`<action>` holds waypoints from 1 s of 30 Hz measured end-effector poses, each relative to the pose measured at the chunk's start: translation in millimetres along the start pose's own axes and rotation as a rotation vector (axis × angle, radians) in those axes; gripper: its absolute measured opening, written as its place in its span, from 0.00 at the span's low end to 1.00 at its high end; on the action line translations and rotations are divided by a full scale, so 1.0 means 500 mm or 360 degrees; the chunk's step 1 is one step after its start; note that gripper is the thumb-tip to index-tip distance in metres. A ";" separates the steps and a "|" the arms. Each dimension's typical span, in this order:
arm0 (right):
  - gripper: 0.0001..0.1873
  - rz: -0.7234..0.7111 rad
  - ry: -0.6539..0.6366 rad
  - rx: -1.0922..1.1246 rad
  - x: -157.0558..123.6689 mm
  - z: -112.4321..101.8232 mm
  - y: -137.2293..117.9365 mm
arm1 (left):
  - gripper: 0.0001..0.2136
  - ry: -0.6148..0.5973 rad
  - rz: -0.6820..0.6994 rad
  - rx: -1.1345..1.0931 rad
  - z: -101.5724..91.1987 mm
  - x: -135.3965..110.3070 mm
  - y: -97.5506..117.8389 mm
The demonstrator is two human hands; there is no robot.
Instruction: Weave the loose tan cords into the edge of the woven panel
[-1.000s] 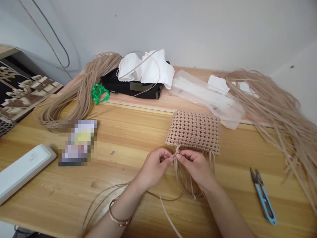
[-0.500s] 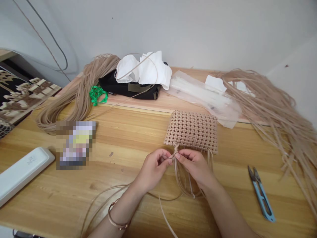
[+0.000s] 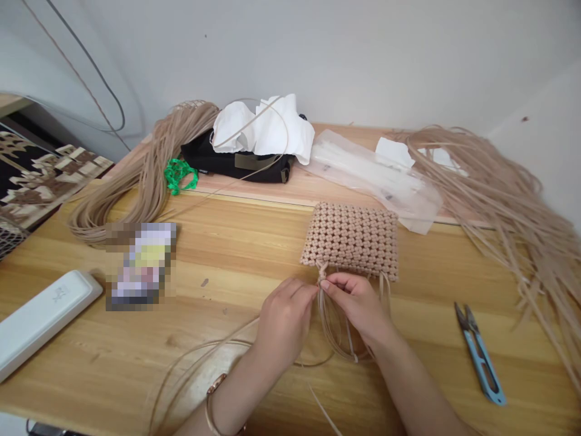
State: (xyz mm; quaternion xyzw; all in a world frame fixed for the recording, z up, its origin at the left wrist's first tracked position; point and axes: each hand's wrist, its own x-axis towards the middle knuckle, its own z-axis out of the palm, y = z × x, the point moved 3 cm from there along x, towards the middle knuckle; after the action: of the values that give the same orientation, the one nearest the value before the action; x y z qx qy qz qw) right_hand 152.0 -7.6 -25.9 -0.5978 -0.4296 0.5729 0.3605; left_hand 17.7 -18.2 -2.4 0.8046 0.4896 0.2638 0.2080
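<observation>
A tan woven mat (image 3: 351, 239) of knotted strips lies flat on the wooden table (image 3: 236, 242). At its near left corner, loose tan strips (image 3: 333, 327) hang down toward me. My left hand (image 3: 285, 321) is turned palm down, its fingertips pinching a strip just below that corner. My right hand (image 3: 356, 303) pinches the strips at the same knot, thumb and forefinger pressed together. The two hands touch at the fingertips.
Blue thread snips (image 3: 481, 357) lie at the right. A white case (image 3: 43, 318) and a blurred card (image 3: 140, 263) sit at the left. Bundles of tan strips (image 3: 503, 194) (image 3: 145, 169), a green tie (image 3: 179, 172), a black bag (image 3: 240, 162), white tissue (image 3: 267, 127) and a plastic sleeve (image 3: 376, 178) line the back.
My left hand has rolled over to palm down and slid a little toward me, drawing its strip. The right hand stays at the knot. The view has shifted slightly.
</observation>
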 end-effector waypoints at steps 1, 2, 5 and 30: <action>0.09 0.0010 -0.0004 0.0013 0.000 0.000 0.001 | 0.10 0.0010 0.0039 0.0066 0.001 -0.002 0.003; 0.10 0.0020 -0.0010 0.0023 0.000 0.000 0.001 | 0.11 0.0017 0.0077 0.0128 0.002 -0.003 0.006; 0.10 0.0032 -0.0012 0.0033 0.000 0.000 0.002 | 0.12 0.0052 0.0190 0.0321 0.005 -0.007 0.016; 0.09 0.0073 -0.0066 0.0221 -0.002 0.004 0.007 | 0.11 -0.0265 0.0515 0.0870 0.001 -0.010 0.048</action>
State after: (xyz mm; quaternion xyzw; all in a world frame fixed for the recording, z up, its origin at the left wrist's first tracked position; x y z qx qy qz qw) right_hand 150.1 -10.1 -29.0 -0.5689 -0.3824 0.6217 0.3790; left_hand 32.5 -33.3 10.2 0.9169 0.3893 0.0855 -0.0211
